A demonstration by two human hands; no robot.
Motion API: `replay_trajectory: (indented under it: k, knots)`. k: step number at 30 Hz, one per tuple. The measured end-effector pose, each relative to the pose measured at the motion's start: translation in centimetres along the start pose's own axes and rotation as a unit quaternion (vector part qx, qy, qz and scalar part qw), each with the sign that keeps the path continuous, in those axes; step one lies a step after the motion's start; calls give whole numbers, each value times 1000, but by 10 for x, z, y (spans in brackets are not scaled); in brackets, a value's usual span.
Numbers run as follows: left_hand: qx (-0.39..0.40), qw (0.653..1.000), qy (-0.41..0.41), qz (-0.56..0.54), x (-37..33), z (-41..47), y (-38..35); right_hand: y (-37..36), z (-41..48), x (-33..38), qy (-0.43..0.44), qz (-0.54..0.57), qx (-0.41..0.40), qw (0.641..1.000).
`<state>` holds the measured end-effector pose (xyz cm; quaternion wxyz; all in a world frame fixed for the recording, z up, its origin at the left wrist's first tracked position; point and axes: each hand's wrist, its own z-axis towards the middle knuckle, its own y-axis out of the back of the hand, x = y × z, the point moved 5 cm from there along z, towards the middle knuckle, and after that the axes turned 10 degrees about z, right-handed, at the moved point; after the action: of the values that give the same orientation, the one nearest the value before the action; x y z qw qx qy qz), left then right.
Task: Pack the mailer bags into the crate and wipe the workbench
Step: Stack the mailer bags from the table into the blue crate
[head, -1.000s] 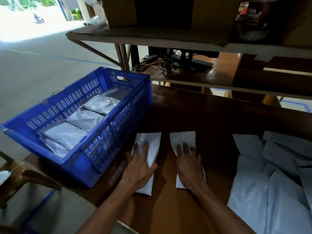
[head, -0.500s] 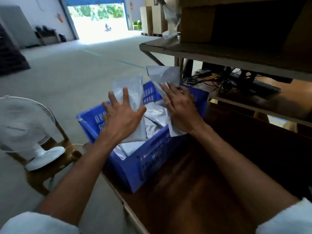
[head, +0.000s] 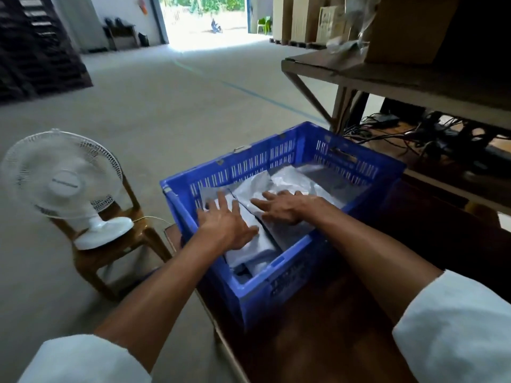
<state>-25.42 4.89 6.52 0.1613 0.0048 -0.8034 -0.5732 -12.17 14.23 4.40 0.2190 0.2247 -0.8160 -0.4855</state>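
Your left hand [head: 226, 225] and right hand [head: 284, 208], fingers spread flat, press down on the grey mailer bags [head: 301, 183] stacked inside the blue crate [head: 249, 161], which sits at the left end of the workbench [head: 318, 333]; a white fan [head: 63, 183] stands on a wooden chair [head: 124, 244] further left.

One blue slotted plastic crate [head: 276, 158], one white table fan [head: 63, 183], one brown wooden chair [head: 149, 236], several grey mailer bags [head: 298, 181] (overlapping, uncountable).

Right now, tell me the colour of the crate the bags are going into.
Blue. The crate shows best in the head view, its slotted walls around grey bags.
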Motion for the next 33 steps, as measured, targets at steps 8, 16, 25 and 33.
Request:
replay_trajectory:
  k: [8, 16, 25, 33]
  knots:
    - [78, 991, -20, 111, -7, -25, 2, -17, 5, -1, -51, 13, 53, 997]
    - [-25, 990, -51, 132, -12, -41, 30, 27, -51, 4, 27, 85, -202, 975]
    - [-321, 875, -319, -172, -181, -136, 46, -49, -277, -104, -125, 314, -488, 805]
    - [-117, 835, -523, -125, -365, -241, -58, -260, -493, -141, -409, 284, -505, 705]
